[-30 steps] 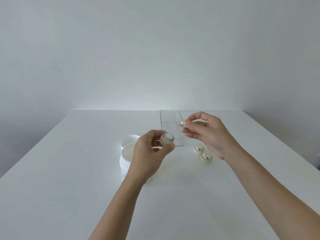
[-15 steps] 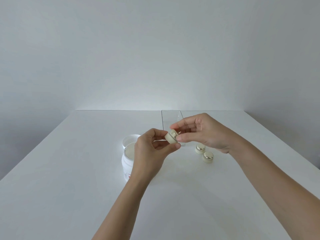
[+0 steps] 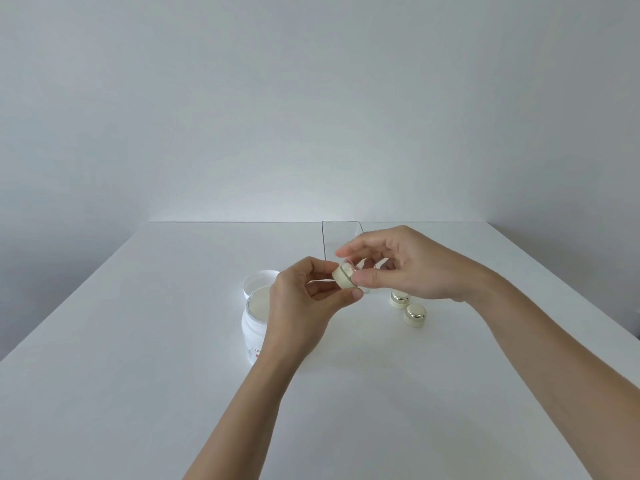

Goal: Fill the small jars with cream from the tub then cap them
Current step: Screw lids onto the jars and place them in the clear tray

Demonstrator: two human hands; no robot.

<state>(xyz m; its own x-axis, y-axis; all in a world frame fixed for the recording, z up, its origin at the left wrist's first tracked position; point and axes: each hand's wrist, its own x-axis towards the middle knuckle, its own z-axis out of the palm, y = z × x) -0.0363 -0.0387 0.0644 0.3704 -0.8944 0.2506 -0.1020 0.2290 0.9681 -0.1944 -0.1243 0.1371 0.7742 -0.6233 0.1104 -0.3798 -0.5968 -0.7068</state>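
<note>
1. Table [image 3: 450,393], white; cream tub [image 3: 254,318] open on it, partly behind left hand, its lid [image 3: 258,278] just beyond.
2. Left hand [image 3: 304,306] pinches small jar [image 3: 344,277] tilted, in mid-air.
3. Right hand [image 3: 408,268] fingers closed at jar mouth; cap hidden.
4. Capping step; next likely twist until seated.
5. Two capped jars [image 3: 415,315] near right wrist.

Near me the surface [image 3: 346,410] lies bare and open to my reach, while farther out the open tub [image 3: 254,322] blocks the left, two capped jars [image 3: 415,315] the right, and a clear box [image 3: 341,237] the middle.
</note>
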